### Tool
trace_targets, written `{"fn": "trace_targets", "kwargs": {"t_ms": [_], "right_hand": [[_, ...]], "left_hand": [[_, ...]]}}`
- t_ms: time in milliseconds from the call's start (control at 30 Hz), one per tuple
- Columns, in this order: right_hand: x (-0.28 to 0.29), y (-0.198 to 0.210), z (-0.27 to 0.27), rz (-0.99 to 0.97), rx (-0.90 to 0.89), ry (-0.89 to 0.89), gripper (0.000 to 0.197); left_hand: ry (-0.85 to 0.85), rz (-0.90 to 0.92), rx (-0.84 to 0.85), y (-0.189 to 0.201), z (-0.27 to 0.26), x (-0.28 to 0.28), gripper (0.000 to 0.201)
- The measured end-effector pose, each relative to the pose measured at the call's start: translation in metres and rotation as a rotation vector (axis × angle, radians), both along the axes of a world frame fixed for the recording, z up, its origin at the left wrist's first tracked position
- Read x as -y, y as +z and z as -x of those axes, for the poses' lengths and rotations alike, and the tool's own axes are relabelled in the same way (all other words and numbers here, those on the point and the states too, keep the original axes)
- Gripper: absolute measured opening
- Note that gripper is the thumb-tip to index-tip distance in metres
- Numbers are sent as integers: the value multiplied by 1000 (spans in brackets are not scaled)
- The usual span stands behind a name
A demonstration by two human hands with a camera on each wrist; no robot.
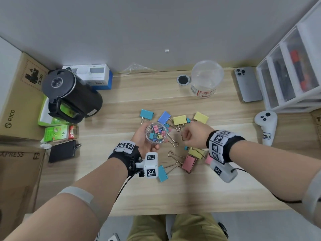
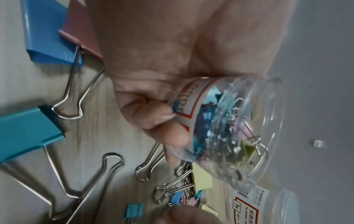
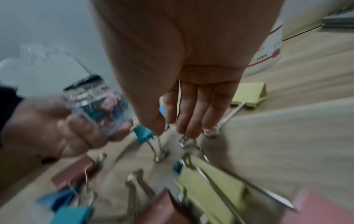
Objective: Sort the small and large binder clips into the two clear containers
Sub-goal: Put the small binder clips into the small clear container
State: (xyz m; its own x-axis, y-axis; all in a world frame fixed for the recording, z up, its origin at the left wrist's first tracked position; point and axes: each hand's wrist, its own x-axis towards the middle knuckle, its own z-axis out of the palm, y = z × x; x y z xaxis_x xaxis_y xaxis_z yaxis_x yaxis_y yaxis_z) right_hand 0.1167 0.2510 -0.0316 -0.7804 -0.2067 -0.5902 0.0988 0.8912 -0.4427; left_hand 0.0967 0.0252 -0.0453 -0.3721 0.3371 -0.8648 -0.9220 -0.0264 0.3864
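Observation:
My left hand [image 1: 147, 143] grips a small clear container [image 1: 156, 132] partly filled with small coloured binder clips, held above the wooden table [image 1: 121, 105]. The left wrist view shows its fingers [image 2: 162, 121] curled round the container wall [image 2: 229, 128]. My right hand [image 1: 189, 134] hovers just right of it over the scattered clips. In the blurred right wrist view, its thumb and fingertips [image 3: 172, 133] point down beside a small teal clip [image 3: 142, 134], with nothing plainly held. Large clips lie around: blue [image 1: 146, 114], yellow [image 1: 179, 120], pink [image 1: 189, 163]. The large clear container [image 1: 205, 79] stands empty at the back.
A black kettle [image 1: 69, 94] and cardboard boxes [image 1: 17, 101] stand on the left. A phone [image 1: 248, 84], white drawers [image 1: 291, 75] and a white controller [image 1: 265, 126] are on the right. A round black cap [image 1: 182, 79] lies beside the large container.

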Motion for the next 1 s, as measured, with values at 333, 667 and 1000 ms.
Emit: {"fn": "trace_targets", "kwargs": {"t_ms": [333,667,1000], "right_hand": [[6,-27,-23,-227,-79,146,24],[13,14,12,453,-116,-396,22],[54,25,-5,554,-206,-464,27]], "left_hand": [[17,58,21,-2,-8,6,59],[19,126,7,5,-6,3,54],[-9,92,-30,8,-12,-12,45]]}}
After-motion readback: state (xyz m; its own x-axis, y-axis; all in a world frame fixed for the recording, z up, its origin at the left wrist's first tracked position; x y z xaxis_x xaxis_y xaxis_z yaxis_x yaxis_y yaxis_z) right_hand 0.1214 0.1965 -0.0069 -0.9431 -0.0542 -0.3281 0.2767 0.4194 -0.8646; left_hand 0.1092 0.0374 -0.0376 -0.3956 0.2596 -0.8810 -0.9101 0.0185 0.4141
